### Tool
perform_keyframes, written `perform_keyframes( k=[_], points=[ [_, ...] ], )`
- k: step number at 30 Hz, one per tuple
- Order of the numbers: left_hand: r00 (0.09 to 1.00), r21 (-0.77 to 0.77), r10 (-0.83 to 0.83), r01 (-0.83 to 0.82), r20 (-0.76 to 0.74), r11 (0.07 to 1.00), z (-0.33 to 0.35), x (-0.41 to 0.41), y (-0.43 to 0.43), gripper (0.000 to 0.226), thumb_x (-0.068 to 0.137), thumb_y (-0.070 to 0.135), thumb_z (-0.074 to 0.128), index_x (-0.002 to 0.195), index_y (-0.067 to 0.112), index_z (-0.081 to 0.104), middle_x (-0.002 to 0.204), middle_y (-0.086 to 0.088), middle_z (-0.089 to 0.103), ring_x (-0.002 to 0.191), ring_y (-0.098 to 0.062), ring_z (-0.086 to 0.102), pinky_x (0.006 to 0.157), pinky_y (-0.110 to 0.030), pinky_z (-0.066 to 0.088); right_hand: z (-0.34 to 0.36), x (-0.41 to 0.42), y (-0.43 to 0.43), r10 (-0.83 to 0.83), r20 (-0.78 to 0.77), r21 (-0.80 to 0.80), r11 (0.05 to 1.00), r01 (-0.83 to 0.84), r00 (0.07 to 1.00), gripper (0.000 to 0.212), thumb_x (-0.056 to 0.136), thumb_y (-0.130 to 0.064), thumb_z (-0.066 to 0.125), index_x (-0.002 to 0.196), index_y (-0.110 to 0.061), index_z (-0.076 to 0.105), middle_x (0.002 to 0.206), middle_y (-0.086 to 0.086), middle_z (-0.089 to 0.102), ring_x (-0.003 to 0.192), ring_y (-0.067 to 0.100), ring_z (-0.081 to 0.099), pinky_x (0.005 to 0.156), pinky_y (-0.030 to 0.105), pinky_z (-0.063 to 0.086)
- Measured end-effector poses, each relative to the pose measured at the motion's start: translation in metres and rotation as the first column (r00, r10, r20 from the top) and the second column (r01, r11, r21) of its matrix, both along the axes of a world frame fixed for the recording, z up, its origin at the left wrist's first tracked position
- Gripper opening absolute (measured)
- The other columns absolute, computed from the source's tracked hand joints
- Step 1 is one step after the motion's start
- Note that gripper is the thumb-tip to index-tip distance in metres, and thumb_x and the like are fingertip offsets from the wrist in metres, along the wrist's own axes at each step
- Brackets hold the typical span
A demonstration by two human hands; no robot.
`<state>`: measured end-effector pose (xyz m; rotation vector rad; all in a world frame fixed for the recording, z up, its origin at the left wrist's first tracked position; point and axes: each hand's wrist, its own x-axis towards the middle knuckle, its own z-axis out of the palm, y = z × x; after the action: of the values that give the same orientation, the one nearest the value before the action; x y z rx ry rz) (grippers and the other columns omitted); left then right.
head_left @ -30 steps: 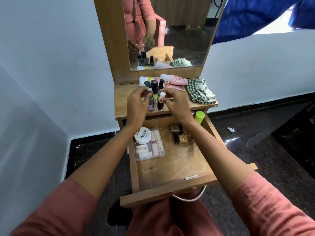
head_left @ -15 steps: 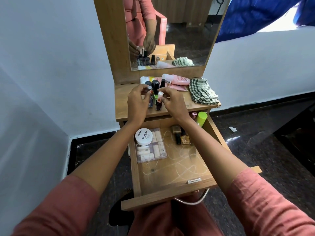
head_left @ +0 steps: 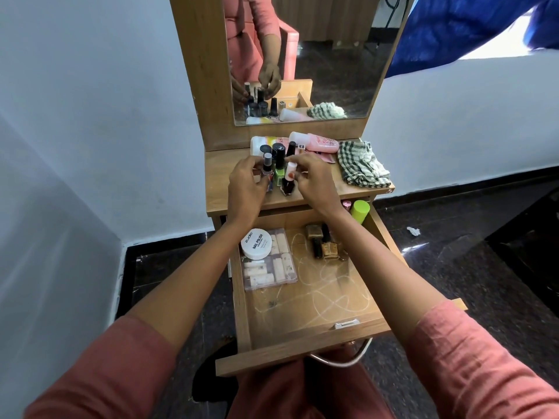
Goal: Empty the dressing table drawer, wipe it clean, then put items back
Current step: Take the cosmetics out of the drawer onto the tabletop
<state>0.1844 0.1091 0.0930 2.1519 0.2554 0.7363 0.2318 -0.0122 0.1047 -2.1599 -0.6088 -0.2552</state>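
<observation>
Drawer (head_left: 302, 337) is only partly emptied, jar (head_left: 257, 244) and clear case (head_left: 279, 267) inside, while on the table (head_left: 220, 182) above it left hand (head_left: 246, 189) pinches a grey-capped bottle (head_left: 267, 161), right hand (head_left: 314, 181) a white-capped bottle (head_left: 287, 185).

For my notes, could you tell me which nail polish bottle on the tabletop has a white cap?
The dark red bottle the right hand pinches; the caps beside it are black or grey.

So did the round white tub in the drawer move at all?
No. The round white tub lies on the same back corner of the clear box, in the drawer, as before.
</observation>
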Motion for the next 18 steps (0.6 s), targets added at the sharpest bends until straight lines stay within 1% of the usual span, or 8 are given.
perform_keyframes(
  k=[2,3,5,7,9,12,15,18],
  points=[
    [1.000,0.000,0.006,-0.006,-0.016,1.000,-0.002,0.000,0.000,0.034,0.081,0.001,0.064,0.115,0.004,0.058,0.115,-0.011,0.062,0.105,-0.019,0.058,0.084,-0.014,0.041,0.000,0.003,-0.003,-0.025,0.007,-0.001,1.000,0.025,1.000,0.035,0.082,0.014,0.051,0.113,0.002,0.061,0.111,0.021,0.061,0.103,0.032,0.057,0.088,0.027,0.043],
    [1.000,-0.009,0.004,-0.004,-0.020,1.000,-0.004,0.000,0.000,0.035,0.081,0.000,0.064,0.115,0.004,0.057,0.114,-0.012,0.062,0.104,-0.019,0.058,0.082,-0.012,0.040,0.000,0.004,-0.004,-0.039,0.009,-0.005,0.999,0.039,0.999,0.034,0.082,0.013,0.051,0.113,0.002,0.061,0.112,0.020,0.061,0.103,0.032,0.057,0.089,0.026,0.043],
    [1.000,-0.046,-0.014,0.013,-0.022,0.999,-0.007,-0.001,-0.001,0.035,0.080,-0.002,0.063,0.114,0.003,0.056,0.110,-0.013,0.062,0.099,-0.017,0.059,0.079,-0.010,0.039,0.000,0.007,-0.005,-0.064,0.007,-0.017,0.998,0.064,0.998,0.033,0.082,0.011,0.053,0.113,0.001,0.061,0.112,0.019,0.062,0.101,0.030,0.057,0.085,0.010,0.037],
    [0.999,-0.079,-0.024,0.021,-0.037,0.997,-0.010,-0.001,-0.001,0.037,0.079,-0.005,0.062,0.114,0.002,0.055,0.108,-0.014,0.062,0.094,-0.013,0.056,0.077,-0.011,0.041,0.000,0.009,-0.003,-0.073,0.001,-0.018,0.997,0.073,0.997,0.032,0.083,0.010,0.054,0.113,0.002,0.061,0.110,0.019,0.062,0.098,0.028,0.057,0.078,0.007,0.033],
    [0.998,-0.099,-0.019,0.014,-0.054,0.995,-0.013,0.000,-0.002,0.035,0.079,-0.005,0.063,0.113,0.002,0.056,0.107,-0.014,0.061,0.092,-0.010,0.053,0.075,-0.012,0.042,0.002,0.011,0.000,-0.067,-0.015,-0.010,0.998,0.067,0.998,0.031,0.084,0.010,0.053,0.113,0.002,0.060,0.109,0.020,0.061,0.097,0.028,0.057,0.080,0.014,0.038],
    [0.998,-0.103,-0.017,0.010,-0.068,0.995,-0.015,0.002,-0.001,0.030,0.079,-0.005,0.062,0.108,0.000,0.057,0.106,-0.015,0.061,0.092,-0.014,0.055,0.074,-0.010,0.040,0.004,0.014,0.003,-0.071,-0.014,-0.009,0.997,0.071,0.997,0.031,0.084,0.010,0.052,0.113,0.003,0.059,0.111,0.020,0.060,0.100,0.028,0.057,0.090,0.029,0.045],
    [0.997,-0.086,-0.008,0.001,-0.082,0.996,-0.016,0.004,0.000,0.026,0.079,-0.005,0.062,0.105,-0.001,0.058,0.106,-0.016,0.061,0.090,-0.012,0.052,0.074,-0.009,0.038,0.005,0.018,0.004,-0.081,-0.012,-0.011,0.997,0.081,0.997,0.031,0.084,0.010,0.052,0.114,0.003,0.059,0.114,0.019,0.060,0.104,0.028,0.057,0.093,0.033,0.046],
    [0.996,-0.080,0.004,-0.011,-0.092,0.997,-0.017,0.004,0.001,0.027,0.081,-0.007,0.059,0.107,-0.001,0.057,0.109,-0.017,0.060,0.096,-0.019,0.056,0.077,-0.013,0.041,0.004,0.020,0.004,-0.087,-0.016,-0.008,0.996,0.087,0.996,0.030,0.085,0.007,0.054,0.114,0.003,0.059,0.112,0.019,0.060,0.103,0.028,0.057,0.092,0.032,0.046]
  ],
)
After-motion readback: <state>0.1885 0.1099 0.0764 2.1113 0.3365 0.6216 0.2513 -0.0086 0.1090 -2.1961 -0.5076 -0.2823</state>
